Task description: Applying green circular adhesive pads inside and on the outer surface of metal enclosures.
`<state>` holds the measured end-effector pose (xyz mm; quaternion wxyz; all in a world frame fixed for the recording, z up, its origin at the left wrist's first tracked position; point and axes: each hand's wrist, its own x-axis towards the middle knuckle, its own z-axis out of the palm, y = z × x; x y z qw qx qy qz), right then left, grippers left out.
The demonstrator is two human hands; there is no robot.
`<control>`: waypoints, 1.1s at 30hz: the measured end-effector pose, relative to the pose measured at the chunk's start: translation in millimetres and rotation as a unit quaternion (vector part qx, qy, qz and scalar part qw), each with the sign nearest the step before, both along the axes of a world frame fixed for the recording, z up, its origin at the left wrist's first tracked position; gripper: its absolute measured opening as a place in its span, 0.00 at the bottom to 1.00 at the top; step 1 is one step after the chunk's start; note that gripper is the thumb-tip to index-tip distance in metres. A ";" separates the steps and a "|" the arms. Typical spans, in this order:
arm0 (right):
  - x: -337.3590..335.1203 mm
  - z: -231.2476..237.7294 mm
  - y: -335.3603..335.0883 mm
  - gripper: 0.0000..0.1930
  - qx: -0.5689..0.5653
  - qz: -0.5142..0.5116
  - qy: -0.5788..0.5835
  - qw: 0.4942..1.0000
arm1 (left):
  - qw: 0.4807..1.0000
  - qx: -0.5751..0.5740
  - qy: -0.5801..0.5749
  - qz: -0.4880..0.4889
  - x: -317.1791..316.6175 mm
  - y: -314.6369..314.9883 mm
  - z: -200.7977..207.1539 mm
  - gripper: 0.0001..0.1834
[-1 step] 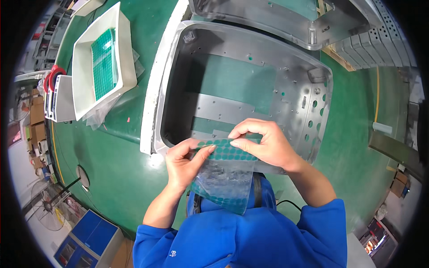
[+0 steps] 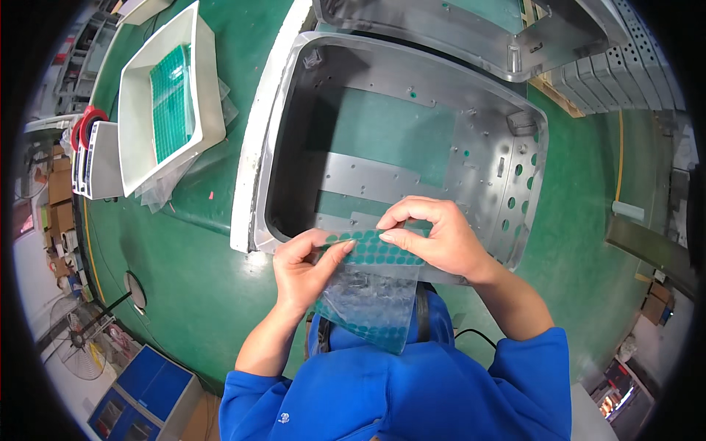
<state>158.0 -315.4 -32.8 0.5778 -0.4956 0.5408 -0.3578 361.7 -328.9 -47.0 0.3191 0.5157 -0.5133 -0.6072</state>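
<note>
A clear sheet of green round stickers (image 2: 386, 252) hangs in front of my body, its lower part drooping over my blue clothing. My left hand (image 2: 300, 266) pinches the sheet's upper left corner between thumb and fingers. Close beside it, my right hand (image 2: 440, 239) has thumb and forefinger brought together at the sheet's top edge. Whether a single sticker sits between those right fingertips is too small to tell. Just beyond both hands lies a large grey metal frame (image 2: 368, 175) with raised walls, crossbars and many holes.
A white bin (image 2: 207, 95) holding more green sticker sheets (image 2: 170, 103) stands at the upper left, near red-handled scissors (image 2: 90, 125). Another metal frame (image 2: 434, 33) lies at the back, with stacked perforated metal parts (image 2: 610, 77) to its right. A fan (image 2: 77, 338) stands lower left.
</note>
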 end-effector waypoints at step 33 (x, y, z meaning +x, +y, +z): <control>-40.1 -156.6 -27.4 0.02 0.030 -0.001 0.325 0.945 | 0.996 0.078 -0.013 0.049 12.1 21.8 -33.4 0.05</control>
